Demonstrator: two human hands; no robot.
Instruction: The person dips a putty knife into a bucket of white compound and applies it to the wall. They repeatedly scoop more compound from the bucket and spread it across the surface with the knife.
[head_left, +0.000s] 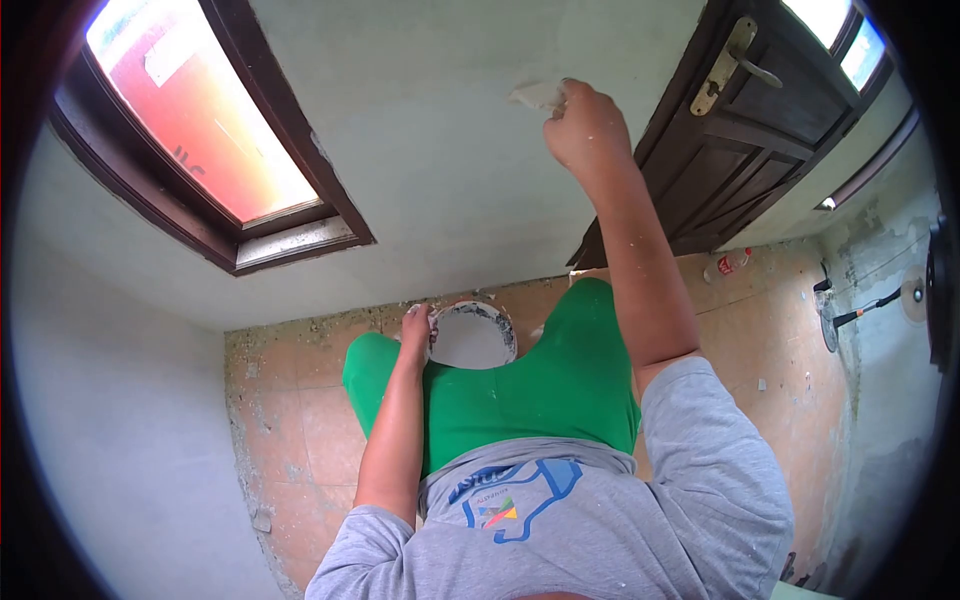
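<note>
My right hand [590, 125] is raised to the pale wall [430, 130], between the window and the door. Its fingers close on a putty knife [535, 95], whose flat, whitish blade lies at the wall surface. Low down, my left hand [417, 325] is closed beside the left rim of a round bucket [472, 335] of white putty. White smears show around those fingers, but what they grip is too small to make out. Dark residue lines the bucket's inner right wall. The bucket stands on the floor at my knees.
A brown-framed window [240, 250] is at upper left, a dark wooden door [740, 150] with a metal handle at upper right. On the tiled floor [320, 430], spotted with debris, lies a plastic bottle [727, 264]. A standing fan or similar item [870, 308] is by the right wall.
</note>
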